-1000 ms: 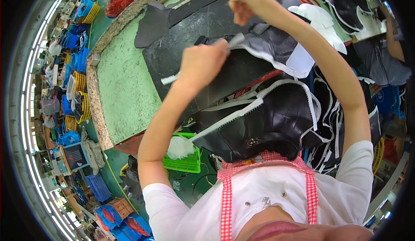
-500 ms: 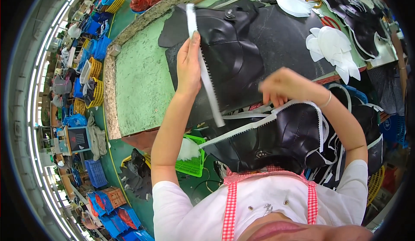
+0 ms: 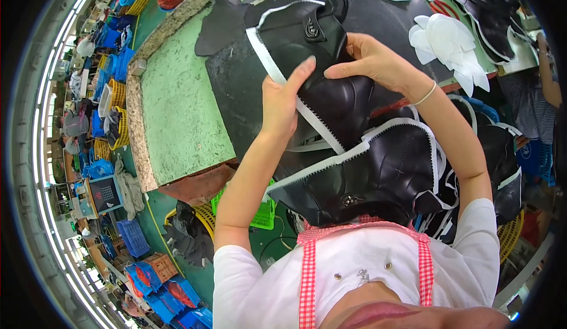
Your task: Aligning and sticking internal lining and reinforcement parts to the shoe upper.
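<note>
A black leather-like piece with a white zigzag-edged strip along its left side lies on a black mat on the green worktable. My left hand presses flat on the strip and the piece's left edge. My right hand rests on the piece's upper right part, fingers bent and gripping it. A small dark round fitting sits near the piece's top. A stack of similar black pieces with white edging hangs over the table's near edge, against my checked apron.
White cut shapes and more black pieces lie at the table's far right, beside another person's arm. A green basket sits under the table. Blue and yellow crates line the floor at left.
The black piece has been laid down flat on the mat. My left hand moved right onto the strip, and my right hand rose from the stack to the piece's upper part.
</note>
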Motion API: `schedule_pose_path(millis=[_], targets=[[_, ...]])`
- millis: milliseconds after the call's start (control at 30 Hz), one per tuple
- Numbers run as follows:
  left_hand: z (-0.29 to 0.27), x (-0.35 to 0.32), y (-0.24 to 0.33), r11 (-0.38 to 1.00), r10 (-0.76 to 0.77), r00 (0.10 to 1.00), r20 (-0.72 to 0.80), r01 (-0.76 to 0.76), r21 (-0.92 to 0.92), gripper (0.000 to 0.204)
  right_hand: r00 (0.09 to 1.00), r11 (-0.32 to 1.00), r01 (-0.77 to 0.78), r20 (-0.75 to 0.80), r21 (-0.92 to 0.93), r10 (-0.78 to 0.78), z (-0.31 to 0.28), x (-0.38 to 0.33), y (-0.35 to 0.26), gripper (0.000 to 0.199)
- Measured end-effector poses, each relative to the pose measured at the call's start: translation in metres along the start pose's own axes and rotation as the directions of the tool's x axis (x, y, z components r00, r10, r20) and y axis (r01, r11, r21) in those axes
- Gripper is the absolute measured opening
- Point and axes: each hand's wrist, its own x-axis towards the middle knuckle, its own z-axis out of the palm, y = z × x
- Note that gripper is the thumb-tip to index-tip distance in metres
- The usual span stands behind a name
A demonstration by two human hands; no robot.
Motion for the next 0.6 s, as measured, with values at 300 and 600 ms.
schedule_pose_path(millis=[300, 600], targets=[[0.013, -0.011, -0.017, 0.881, -0.277, 0.946, 0.167, 0.180, 0.438, 0.061, 0.952, 0.973, -0.173, -0.229, 0.156, 0.206, -0.026, 0.011, -0.025, 0.044], [-0.042, 0.089, 0.100, 0.940, -0.199, 0.788, 0.583, -0.015, 0.341, 0.037, 0.937, 0.681, -0.347, -0.203, -0.645, 0.284, -0.065, -0.033, -0.076, 0.061]])
